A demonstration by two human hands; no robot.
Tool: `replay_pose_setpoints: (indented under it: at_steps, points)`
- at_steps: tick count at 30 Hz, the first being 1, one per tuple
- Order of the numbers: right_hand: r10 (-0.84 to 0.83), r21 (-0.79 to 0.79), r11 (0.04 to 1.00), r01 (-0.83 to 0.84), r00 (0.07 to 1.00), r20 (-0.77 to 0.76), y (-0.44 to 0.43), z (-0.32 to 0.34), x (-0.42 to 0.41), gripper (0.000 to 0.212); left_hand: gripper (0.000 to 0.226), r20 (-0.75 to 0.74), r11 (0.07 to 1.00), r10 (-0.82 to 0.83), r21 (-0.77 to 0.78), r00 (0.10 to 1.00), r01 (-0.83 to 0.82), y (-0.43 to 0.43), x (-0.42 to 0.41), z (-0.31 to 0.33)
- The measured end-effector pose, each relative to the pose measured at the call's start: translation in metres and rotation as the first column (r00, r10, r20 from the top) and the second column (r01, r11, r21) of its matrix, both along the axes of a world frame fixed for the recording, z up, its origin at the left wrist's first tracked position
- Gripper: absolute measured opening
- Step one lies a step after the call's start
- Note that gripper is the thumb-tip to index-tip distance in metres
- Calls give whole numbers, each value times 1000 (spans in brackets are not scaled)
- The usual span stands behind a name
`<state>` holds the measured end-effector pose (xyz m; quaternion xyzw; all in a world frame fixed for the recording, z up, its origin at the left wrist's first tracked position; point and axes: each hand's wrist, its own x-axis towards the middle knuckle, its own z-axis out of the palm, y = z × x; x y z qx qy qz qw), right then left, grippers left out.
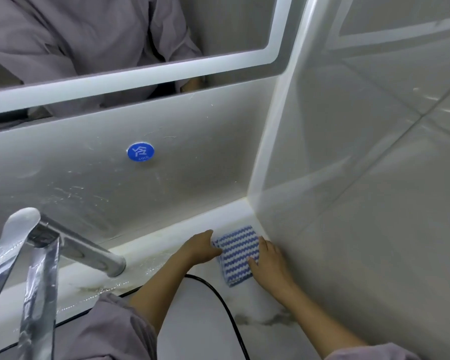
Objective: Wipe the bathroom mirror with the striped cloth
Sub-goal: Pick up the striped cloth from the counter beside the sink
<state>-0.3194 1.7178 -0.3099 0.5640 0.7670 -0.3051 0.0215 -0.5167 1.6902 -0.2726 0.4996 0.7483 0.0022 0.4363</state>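
A blue-and-white striped cloth [238, 253], folded flat, lies on the white marble counter [213, 307] in the back right corner where two walls meet. My left hand [202, 246] touches the cloth's left edge with its fingertips. My right hand [269, 262] rests on the cloth's right and lower edge, fingers spread. Whether either hand grips the cloth or only touches it is unclear. The mirror [94, 35], with a white lit frame, hangs above and reflects a grey-clad torso.
A chrome faucet [63, 242] juts out at the lower left. On the back wall sits a round blue "cold" sticker [140, 152]. A black cable [218, 297] curves across the counter. The glossy tiled side wall [374, 178] stands close on the right.
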Motion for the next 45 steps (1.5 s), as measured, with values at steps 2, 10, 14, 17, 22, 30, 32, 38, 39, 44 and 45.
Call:
replay_pose_setpoints:
  at_steps: [2, 10, 14, 17, 22, 30, 32, 38, 39, 44, 45]
  points:
    - [-81, -30, 996, 81, 997, -2, 4, -4, -2, 50, 72, 15, 999, 40, -17, 999, -40, 6, 3, -8]
    - [-331, -155, 934, 322, 943, -40, 19, -17, -14, 31, 57, 26, 992, 129, -16, 991, -129, 20, 8, -28]
    - [-364, -243, 913, 327, 923, -127, 21, -15, -17, 12, 50, 23, 994, 103, -50, 994, -101, 21, 10, -31]
    - [-329, -281, 918, 280, 933, -145, 19, -16, -15, 13, 12, 32, 994, 104, -35, 994, -103, 21, 13, -32]
    - [-373, -346, 897, 273, 890, -263, 17, -11, -6, 20, 35, 36, 993, 116, 13, 993, -116, 18, 13, -30]
    - [-385, -408, 889, 206, 819, -425, 9, 36, 2, 17, 10, 246, 937, 305, 95, 920, -336, -3, 5, 8]
    - [-391, -409, 892, 192, 782, -486, 5, 56, 0, 11, 11, 289, 924, 323, 110, 901, -367, -7, 8, 22]
    - [-533, -559, 820, 126, 525, -663, -13, 121, -1, 16, 21, 556, 782, 473, 92, 683, -616, -27, 22, 70]
    - [-548, -579, 810, 97, 479, -686, -17, 132, 0, 20, 28, 620, 753, 486, 60, 615, -656, -33, 26, 79]
    - [-591, -642, 761, -94, 309, -745, -44, 177, 8, 43, 41, 774, 730, 434, -3, 461, -684, -73, 45, 124]
    - [-609, -659, 740, -135, 282, -741, -51, 185, 9, 43, 43, 792, 731, 429, -22, 434, -682, -81, 48, 130]
